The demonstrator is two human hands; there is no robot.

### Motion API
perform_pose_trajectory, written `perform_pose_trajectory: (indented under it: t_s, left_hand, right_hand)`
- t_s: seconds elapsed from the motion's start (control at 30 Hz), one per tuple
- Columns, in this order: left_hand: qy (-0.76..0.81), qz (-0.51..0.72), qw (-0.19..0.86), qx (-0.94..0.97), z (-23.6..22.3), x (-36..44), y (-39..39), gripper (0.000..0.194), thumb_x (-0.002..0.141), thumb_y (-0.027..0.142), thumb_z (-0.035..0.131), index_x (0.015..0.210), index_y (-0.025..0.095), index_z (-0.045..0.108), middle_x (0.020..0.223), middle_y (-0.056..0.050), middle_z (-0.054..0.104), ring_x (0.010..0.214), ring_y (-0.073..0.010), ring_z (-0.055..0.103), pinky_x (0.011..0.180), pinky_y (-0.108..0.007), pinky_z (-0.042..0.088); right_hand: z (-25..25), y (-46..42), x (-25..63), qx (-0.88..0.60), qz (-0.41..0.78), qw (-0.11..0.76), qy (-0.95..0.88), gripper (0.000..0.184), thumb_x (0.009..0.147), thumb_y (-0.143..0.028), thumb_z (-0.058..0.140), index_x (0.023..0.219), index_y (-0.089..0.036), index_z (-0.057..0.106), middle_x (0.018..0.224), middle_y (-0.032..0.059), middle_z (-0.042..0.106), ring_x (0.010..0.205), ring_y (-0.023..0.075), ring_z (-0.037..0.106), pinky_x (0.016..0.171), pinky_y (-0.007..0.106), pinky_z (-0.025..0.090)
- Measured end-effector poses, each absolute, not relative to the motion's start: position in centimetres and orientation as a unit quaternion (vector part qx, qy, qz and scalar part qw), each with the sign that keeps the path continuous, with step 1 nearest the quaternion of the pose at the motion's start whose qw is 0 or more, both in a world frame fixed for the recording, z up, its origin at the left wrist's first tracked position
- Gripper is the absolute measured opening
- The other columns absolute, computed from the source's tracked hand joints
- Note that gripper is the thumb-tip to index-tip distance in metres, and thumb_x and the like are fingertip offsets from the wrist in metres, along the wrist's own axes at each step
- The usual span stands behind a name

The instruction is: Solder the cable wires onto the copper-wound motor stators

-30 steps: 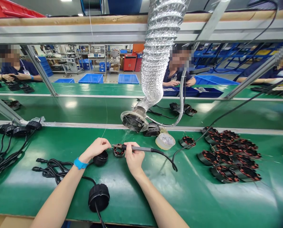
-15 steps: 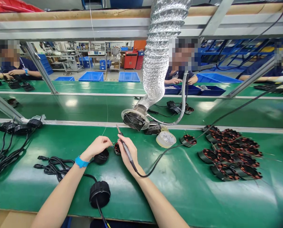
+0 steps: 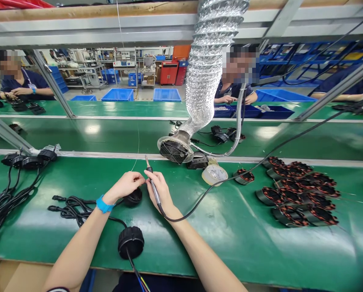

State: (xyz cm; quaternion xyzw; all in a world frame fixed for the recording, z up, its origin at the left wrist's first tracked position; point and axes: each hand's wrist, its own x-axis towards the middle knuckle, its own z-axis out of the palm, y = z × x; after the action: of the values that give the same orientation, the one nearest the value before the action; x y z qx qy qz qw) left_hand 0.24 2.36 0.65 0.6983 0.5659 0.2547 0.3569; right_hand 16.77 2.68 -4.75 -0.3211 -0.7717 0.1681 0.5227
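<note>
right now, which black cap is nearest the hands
The cap partly hidden by the left hand; another sits nearer the bench's front edge, others lie farther off.

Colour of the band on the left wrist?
The wristband is bright blue; it shows best in the head view.

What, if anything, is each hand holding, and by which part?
The right hand holds the soldering iron by its handle. What the left hand pinches, if anything, cannot be told.
</note>
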Motion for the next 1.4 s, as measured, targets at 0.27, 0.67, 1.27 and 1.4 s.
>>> perform_pose_trajectory:
  t_s: [0.27, 0.67, 1.27, 1.4]
  left_hand:
    - [0.576, 0.228, 0.358, 0.698, 0.6, 0.3, 2.1, 0.034, 0.088, 0.041, 0.043, 0.073, 0.016, 0.061, 0.064, -0.003, 0.061, 0.060, -0.0173, 0.058, 0.057, -0.027, 0.039]
    - [0.598, 0.261, 0.336, 0.679, -0.2, 0.6, 2.5, 0.037, 0.080, 0.047, 0.049, 0.067, 0.015, 0.061, 0.064, -0.002, 0.059, 0.061, -0.0152, 0.046, 0.057, -0.027, 0.031]
    - [0.614, 0.277, 0.336, 0.658, -0.3, 1.0, 2.6, 0.038, 0.083, 0.048, 0.050, 0.063, 0.016, 0.058, 0.063, -0.002, 0.060, 0.061, -0.0168, 0.051, 0.058, -0.027, 0.033]
    - [0.622, 0.273, 0.319, 0.661, -0.6, 0.9, 2.7, 0.038, 0.083, 0.048, 0.048, 0.065, 0.017, 0.058, 0.066, -0.003, 0.061, 0.062, -0.0172, 0.051, 0.060, -0.028, 0.033]
  right_hand:
    - [-5.3, 1.8, 17.1, -0.353, 0.183, 0.516, -0.759, 0.042, 0.095, -0.014, 0.048, 0.135, -0.027, 0.051, 0.107, 0.0076, 0.054, 0.089, 0.0167, 0.063, 0.083, 0.030, 0.054]
    - [-5.2, 1.3, 17.9, -0.368, 0.185, 0.489, -0.769, 0.048, 0.091, -0.013, 0.054, 0.136, -0.028, 0.050, 0.111, 0.0088, 0.054, 0.094, 0.0192, 0.063, 0.087, 0.035, 0.054]
    - [-7.8, 2.9, 18.9, -0.415, 0.187, 0.492, -0.742, 0.058, 0.083, -0.019, 0.071, 0.137, -0.026, 0.050, 0.118, 0.0097, 0.057, 0.107, 0.0231, 0.061, 0.093, 0.037, 0.052]
    - [-7.3, 2.7, 19.2, -0.410, 0.182, 0.510, -0.733, 0.052, 0.086, -0.024, 0.069, 0.135, -0.025, 0.052, 0.117, 0.0103, 0.060, 0.107, 0.0234, 0.061, 0.093, 0.038, 0.052]
